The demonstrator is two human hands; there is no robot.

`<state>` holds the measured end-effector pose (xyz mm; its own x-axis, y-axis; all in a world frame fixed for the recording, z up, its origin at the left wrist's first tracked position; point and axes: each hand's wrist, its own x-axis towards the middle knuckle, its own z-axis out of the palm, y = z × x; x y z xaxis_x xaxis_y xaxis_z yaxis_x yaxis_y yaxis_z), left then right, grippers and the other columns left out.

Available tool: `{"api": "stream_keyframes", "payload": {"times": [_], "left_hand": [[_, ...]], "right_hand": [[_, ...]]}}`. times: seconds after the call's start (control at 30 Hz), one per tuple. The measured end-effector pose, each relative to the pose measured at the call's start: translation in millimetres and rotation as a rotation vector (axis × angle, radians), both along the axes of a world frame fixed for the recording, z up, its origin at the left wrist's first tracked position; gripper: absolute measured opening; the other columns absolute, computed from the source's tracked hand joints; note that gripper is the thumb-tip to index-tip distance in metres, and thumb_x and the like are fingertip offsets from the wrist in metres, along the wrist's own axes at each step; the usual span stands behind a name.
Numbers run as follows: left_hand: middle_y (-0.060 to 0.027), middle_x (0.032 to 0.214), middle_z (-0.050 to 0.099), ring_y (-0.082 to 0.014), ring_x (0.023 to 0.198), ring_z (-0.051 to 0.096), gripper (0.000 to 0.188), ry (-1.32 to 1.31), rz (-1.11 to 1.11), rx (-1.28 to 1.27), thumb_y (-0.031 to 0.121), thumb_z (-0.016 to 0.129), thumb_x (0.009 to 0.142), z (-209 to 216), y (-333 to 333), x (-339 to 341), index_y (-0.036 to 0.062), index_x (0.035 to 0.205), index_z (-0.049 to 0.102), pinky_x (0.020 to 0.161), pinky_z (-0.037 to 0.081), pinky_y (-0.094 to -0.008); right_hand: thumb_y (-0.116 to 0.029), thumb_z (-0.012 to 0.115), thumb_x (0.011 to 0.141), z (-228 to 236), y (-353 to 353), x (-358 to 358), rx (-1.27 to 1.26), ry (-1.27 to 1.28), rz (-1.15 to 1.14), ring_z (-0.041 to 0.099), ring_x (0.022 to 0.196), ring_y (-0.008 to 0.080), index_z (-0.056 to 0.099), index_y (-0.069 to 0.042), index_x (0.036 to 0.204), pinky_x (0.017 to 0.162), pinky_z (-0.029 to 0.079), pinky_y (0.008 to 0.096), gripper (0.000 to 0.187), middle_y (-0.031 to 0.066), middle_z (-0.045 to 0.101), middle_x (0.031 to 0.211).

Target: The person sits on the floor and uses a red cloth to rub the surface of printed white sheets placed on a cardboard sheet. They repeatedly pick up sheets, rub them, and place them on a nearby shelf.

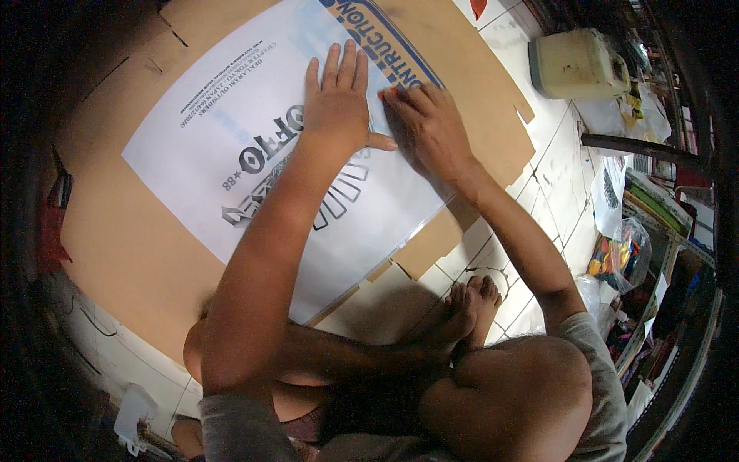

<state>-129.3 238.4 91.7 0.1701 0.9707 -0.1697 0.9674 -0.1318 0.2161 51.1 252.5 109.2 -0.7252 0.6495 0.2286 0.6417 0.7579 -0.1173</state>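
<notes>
A large white sheet (pixel 192 146) printed with black lettering and outlined shapes lies on a flattened brown cardboard (pixel 108 208). My left hand (pixel 339 104) rests flat on the sheet's upper part, fingers spread and thumb pointing right. Beside it, near the sheet's right edge, is my right hand (pixel 431 127). Its fingers are bent together, and a small reddish bit shows at their tips. What they hold, if anything, cannot be made out. Blue printing on the cardboard shows just beyond both hands.
White floor tiles (pixel 531 208) run along the right. A pale yellowish jerrycan (pixel 573 65) stands at the upper right, with a cluttered metal shelf (pixel 662 292) and plastic bags below it. My bare feet (pixel 473 304) are close to the cardboard's edge. A whitish plastic container (pixel 137 412) sits lower left.
</notes>
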Motion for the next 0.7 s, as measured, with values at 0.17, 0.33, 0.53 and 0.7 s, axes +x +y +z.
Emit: {"api": "stream_keyframes", "payload": {"times": [0.17, 0.33, 0.53, 0.7], "left_hand": [[-0.0233, 0.169, 0.003, -0.0368, 0.157, -0.003, 0.151, 0.015, -0.027, -0.044, 0.083, 0.076, 0.056, 4.1, 4.4, 1.0, -0.0025, 0.16, 0.01, 0.124, 0.003, -0.0566], [-0.0233, 0.169, 0.003, -0.0366, 0.157, -0.004, 0.153, 0.062, -0.022, -0.028, 0.085, 0.076, 0.054, -2.3, 5.6, -2.5, -0.0027, 0.16, 0.009, 0.124, 0.002, -0.0565], [-0.0232, 0.168, 0.01, -0.0373, 0.157, 0.001, 0.147, -0.013, -0.02, 0.005, 0.079, 0.08, 0.055, 1.3, 5.3, 7.9, -0.0012, 0.16, 0.016, 0.124, 0.003, -0.0563], [-0.0253, 0.165, 0.019, -0.0378, 0.155, 0.011, 0.115, -0.03, 0.04, 0.246, 0.052, 0.084, 0.07, 21.2, -26.9, 9.8, 0.0012, 0.157, 0.028, 0.123, 0.012, -0.0576]], "right_hand": [[-0.011, 0.07, 0.079, 3.8, 22.7, -1.7, 0.026, 0.07, -0.062, 0.062, 0.097, 0.0293, 0.071, -0.002, 0.111, 0.081, 0.05, 0.0438, 0.033, 0.0098, 0.066, 0.103], [-0.004, 0.066, 0.084, 6.8, 3.5, -0.5, -0.017, 0.083, 0.036, 0.064, 0.096, 0.0314, 0.073, -0.002, 0.116, 0.085, 0.052, 0.0406, 0.033, 0.0133, 0.068, 0.105], [-0.006, 0.063, 0.089, 12.0, 64.9, 43.4, -0.041, 0.269, -0.362, 0.066, 0.088, 0.0373, 0.075, -0.006, 0.11, 0.084, 0.054, 0.0426, 0.025, 0.0189, 0.067, 0.094], [-0.011, 0.062, 0.096, 30.1, 10.6, 106.7, -0.181, 0.574, -0.521, 0.07, 0.1, 0.0252, 0.076, -0.006, 0.11, 0.092, 0.053, 0.0348, 0.02, 0.0131, 0.073, 0.105]]}}
